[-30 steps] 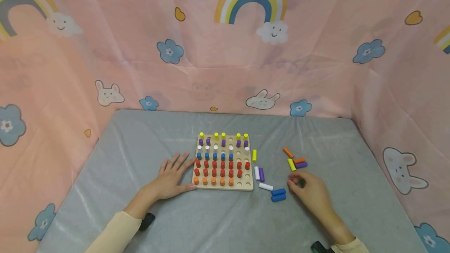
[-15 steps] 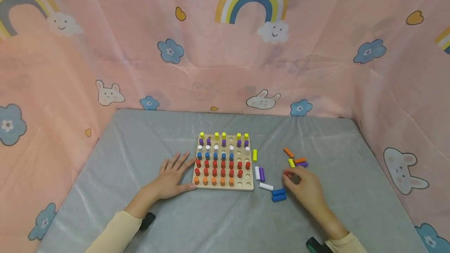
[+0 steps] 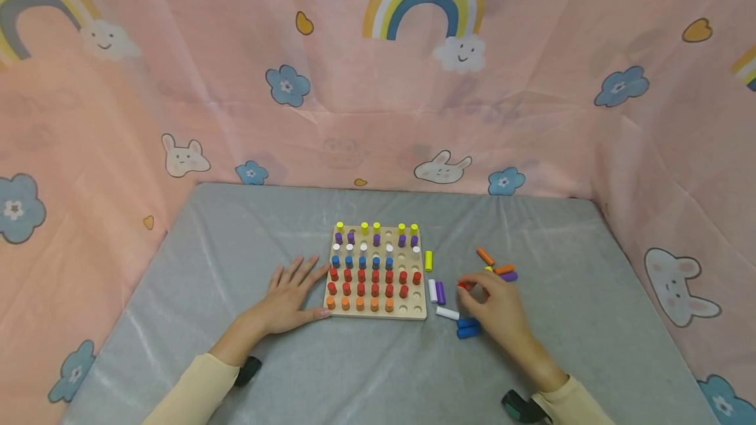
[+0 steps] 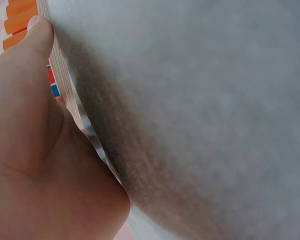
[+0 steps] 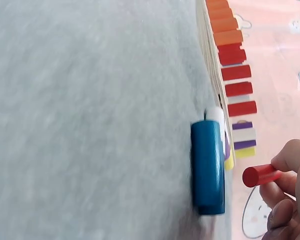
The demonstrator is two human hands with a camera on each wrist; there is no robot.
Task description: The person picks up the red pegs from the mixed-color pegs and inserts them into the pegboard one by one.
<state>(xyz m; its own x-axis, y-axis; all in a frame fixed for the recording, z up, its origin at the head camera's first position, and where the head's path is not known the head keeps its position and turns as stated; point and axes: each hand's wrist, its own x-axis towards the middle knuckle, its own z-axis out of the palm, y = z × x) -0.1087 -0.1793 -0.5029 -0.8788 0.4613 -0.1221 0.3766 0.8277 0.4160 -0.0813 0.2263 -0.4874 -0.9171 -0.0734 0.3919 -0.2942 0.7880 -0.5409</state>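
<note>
A wooden pegboard lies on the grey table, with rows of yellow, purple, white, blue, red and orange pegs upright in it and some bare holes toward its right side. My left hand rests with spread fingers at the board's left edge; its thumb touches the front left corner, also visible in the left wrist view. Between thumb and fingers, my right hand pinches a red peg, held up to the right of the board. Two blue pegs lie just below that hand, partly covered by it.
Beside the board's right edge lie a yellow peg, a purple peg and two white pegs. Farther right are orange pegs, another purple peg and a mostly hidden yellow one. Pink printed cloth walls the table.
My right hand has moved left toward the board, carrying the red peg, and now covers part of the blue pegs and the far yellow peg. The left hand stays put.
</note>
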